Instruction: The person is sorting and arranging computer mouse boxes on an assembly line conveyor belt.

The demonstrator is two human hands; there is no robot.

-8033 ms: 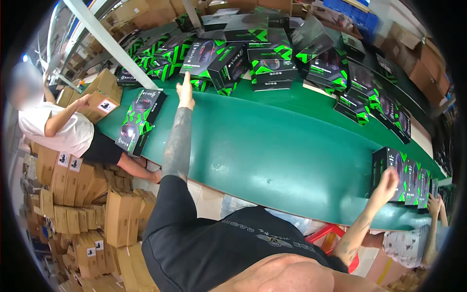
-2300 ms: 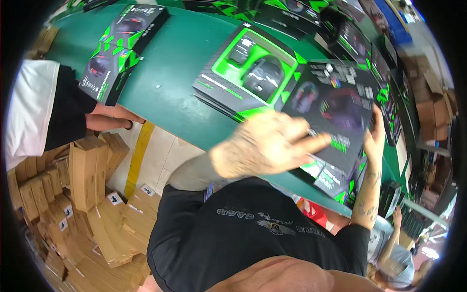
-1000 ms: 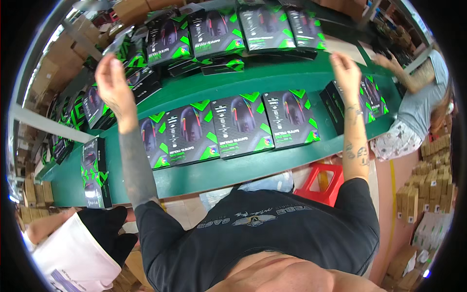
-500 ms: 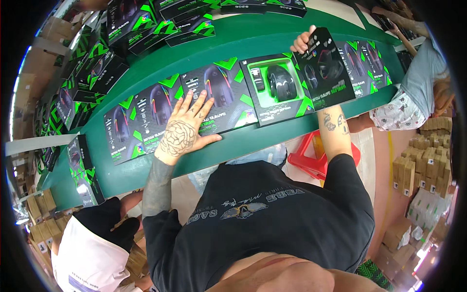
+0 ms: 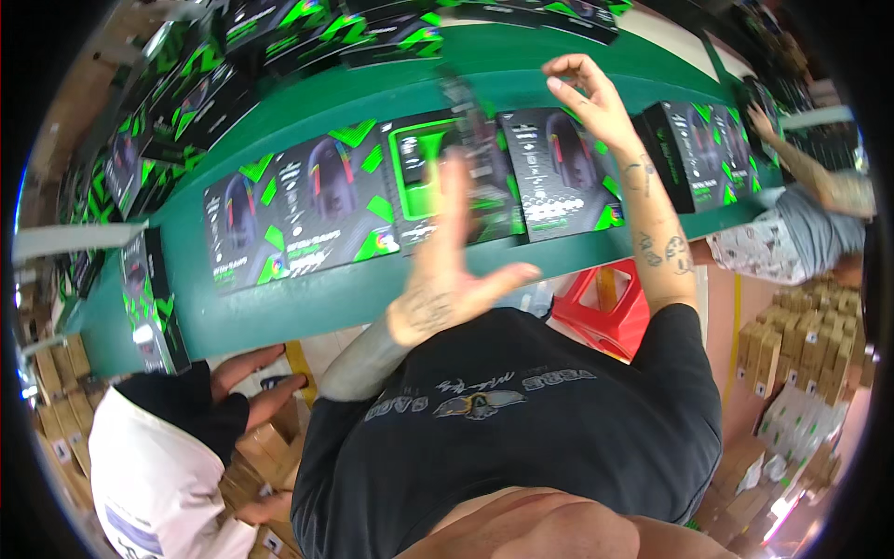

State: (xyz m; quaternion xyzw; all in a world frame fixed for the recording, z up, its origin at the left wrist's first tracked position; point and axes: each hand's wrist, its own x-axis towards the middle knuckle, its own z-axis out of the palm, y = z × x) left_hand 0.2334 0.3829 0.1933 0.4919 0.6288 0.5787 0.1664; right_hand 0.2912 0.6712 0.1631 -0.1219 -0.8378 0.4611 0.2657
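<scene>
A row of black-and-green gaming mouse boxes lies on the green table. In the middle, an open mouse box (image 5: 402, 177) shows a green-edged window with dark contents, partly hidden by my hand. Its front flap (image 5: 480, 154) stands raised and smeared by motion. My left hand (image 5: 442, 270) is over this box beside the flap, fingers stretched out and thumb spread; whether it touches the flap I cannot tell. Just right lies a closed mouse box (image 5: 563, 177). Beyond its far edge my right hand (image 5: 587, 93) hangs in the air, fingers loosely curved and apart, holding nothing.
Two closed boxes (image 5: 331, 191) lie to the left, and several more (image 5: 698, 154) to the right. Stacked boxes (image 5: 279, 33) line the far side. A red stool (image 5: 601, 307) stands below the table. One person (image 5: 168, 466) is at lower left, another (image 5: 782, 224) at right.
My right hand has let go of the flap of the box at its side, which is now closed. My left hand has lifted off its box, whose flap is now raised.
</scene>
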